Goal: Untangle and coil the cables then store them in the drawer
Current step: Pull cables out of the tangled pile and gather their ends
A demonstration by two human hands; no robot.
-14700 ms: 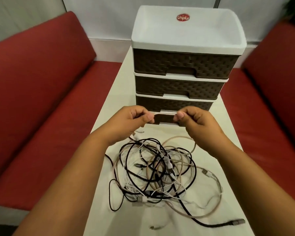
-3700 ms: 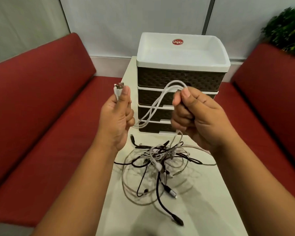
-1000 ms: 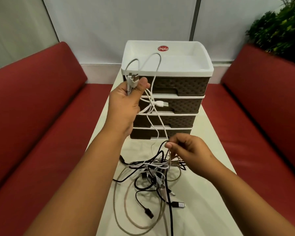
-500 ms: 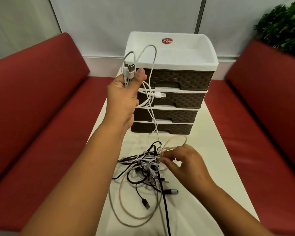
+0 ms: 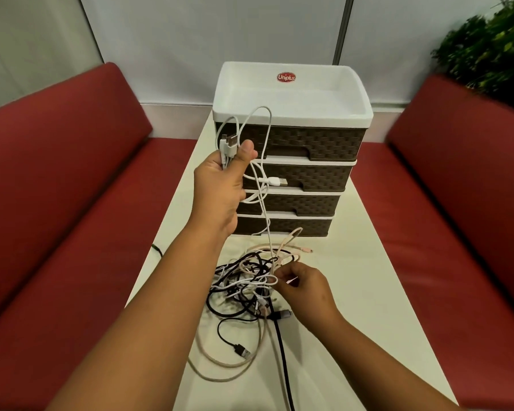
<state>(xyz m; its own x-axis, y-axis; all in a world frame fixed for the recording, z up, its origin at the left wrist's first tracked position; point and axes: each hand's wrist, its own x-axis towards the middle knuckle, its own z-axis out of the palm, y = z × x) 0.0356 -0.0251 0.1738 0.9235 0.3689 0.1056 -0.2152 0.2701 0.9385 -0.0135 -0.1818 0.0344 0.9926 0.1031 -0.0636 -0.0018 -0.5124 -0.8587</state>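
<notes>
The left hand (image 5: 220, 185) is raised before the brown woven-pattern drawer unit (image 5: 291, 161), gripping a thin white cable (image 5: 268, 223). The right hand (image 5: 304, 292) pinches into the tangled pile of black, white and beige cables (image 5: 247, 286) on the white tabletop (image 5: 368, 292).

The left hand (image 5: 220, 185) is raised in a closed grip, while the lower right hand (image 5: 304, 292) pinches with its fingers (image 5: 275, 281).

Place: office lounge or waiting area
Evidence: red padded benches (image 5: 72, 185), partition wall panels (image 5: 220, 34), potted plant (image 5: 493, 46), narrow white table (image 5: 383, 292)
</notes>
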